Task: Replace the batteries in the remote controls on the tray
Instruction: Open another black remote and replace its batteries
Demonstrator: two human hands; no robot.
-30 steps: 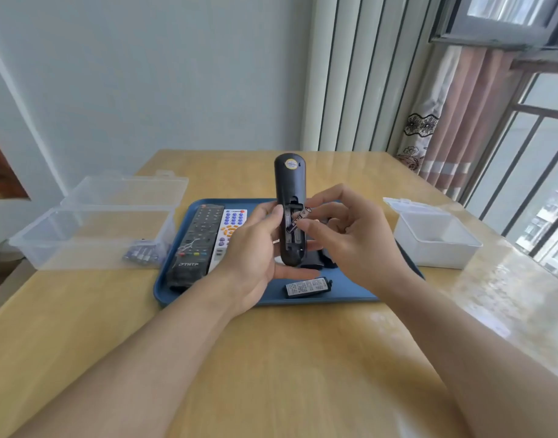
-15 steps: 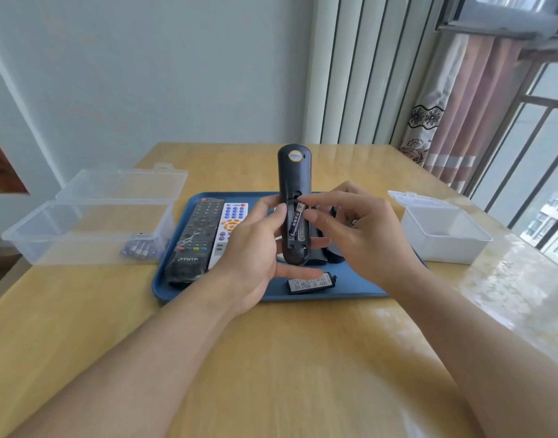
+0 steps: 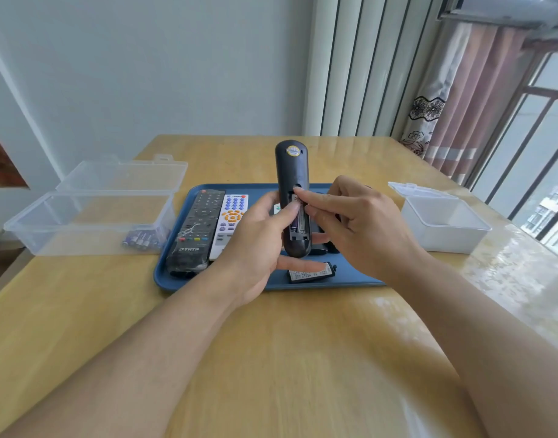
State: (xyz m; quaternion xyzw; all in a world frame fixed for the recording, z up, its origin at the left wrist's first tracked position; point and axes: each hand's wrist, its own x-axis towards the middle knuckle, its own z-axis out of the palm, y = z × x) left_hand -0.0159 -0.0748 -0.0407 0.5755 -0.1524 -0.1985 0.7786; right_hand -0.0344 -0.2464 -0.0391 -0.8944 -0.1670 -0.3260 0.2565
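I see my left hand [image 3: 255,245] wrapped around a dark remote [image 3: 292,197], its grip curled on the lower body and holding it upright with the open battery bay facing me. A battery [image 3: 298,221] sits in that bay. My right hand [image 3: 356,222] reaches in from the right, its forefinger stretched out and its tip pressing the top of the battery; the other fingers are loosely curled, pinching nothing I can make out. Under both grips lies a blue tray [image 3: 176,276] on the worktop [image 3: 271,358]. Left of the left grip, two remotes [image 3: 195,229] lie side by side. Just below the grips, by the tray's near rim, lies a loose battery cover [image 3: 312,272]. Farther left stands an open clear box [image 3: 88,216] holding spare batteries [image 3: 141,239]; right of the right grip stands a white box [image 3: 442,222], near the worktop's edge.
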